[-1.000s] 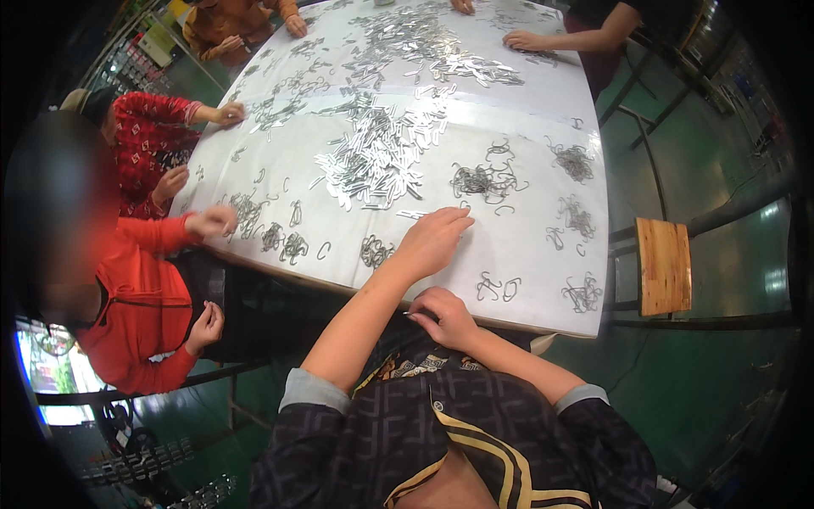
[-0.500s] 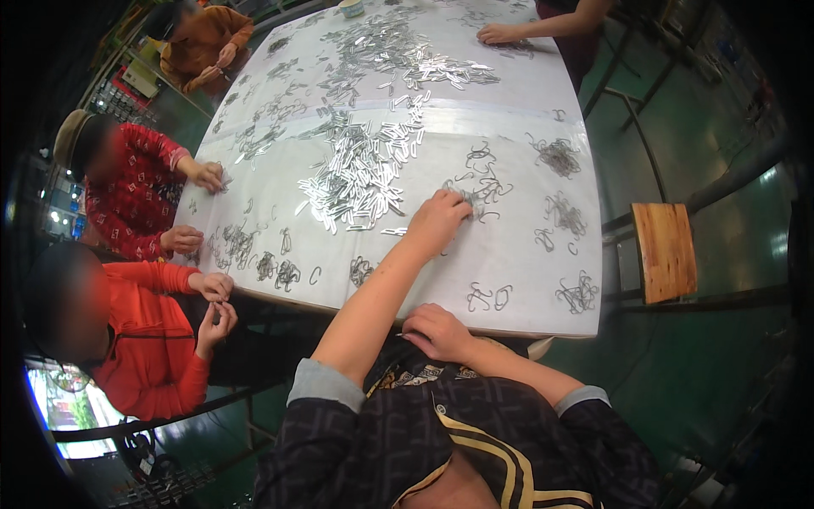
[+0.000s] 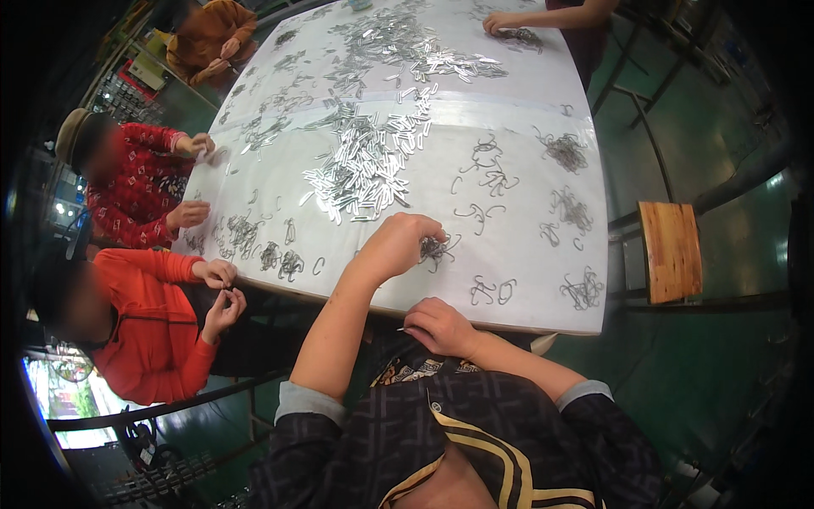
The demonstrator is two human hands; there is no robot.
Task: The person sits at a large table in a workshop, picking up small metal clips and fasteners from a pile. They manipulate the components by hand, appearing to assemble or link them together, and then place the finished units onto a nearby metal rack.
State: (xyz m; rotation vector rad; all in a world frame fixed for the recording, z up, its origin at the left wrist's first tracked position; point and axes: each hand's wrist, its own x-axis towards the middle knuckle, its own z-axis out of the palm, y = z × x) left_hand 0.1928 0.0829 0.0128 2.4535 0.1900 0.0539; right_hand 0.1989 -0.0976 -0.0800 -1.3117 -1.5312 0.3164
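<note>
My left hand (image 3: pixel 398 243) reaches over the white table, fingers curled down at a clump of dark, bent wire hooks (image 3: pixel 437 249). The fingertips close on the clump's left side and are partly hidden behind the hand. Close to the table's near edge, my right hand (image 3: pixel 441 327) is closed in a pinch. A small pale, shiny strip (image 3: pixel 403 329) sticks out from its fingertips. Beyond the left hand lies a large heap of flat silver strips (image 3: pixel 360 170). Loose wire hooks (image 3: pixel 482 216) are scattered just past the clump.
More hook piles lie at the right: a near one (image 3: pixel 582 290) and a far one (image 3: pixel 564 153). Two co-workers in red sit along the left edge, another in orange beyond. A co-worker's hand (image 3: pixel 502 23) works at the far right. A wooden stool (image 3: pixel 670 252) stands right of the table (image 3: pixel 543 318).
My left hand has come nearer and to the left, and a hook clump now sits at its fingertips, closer to me. My right hand has hardly moved.
</note>
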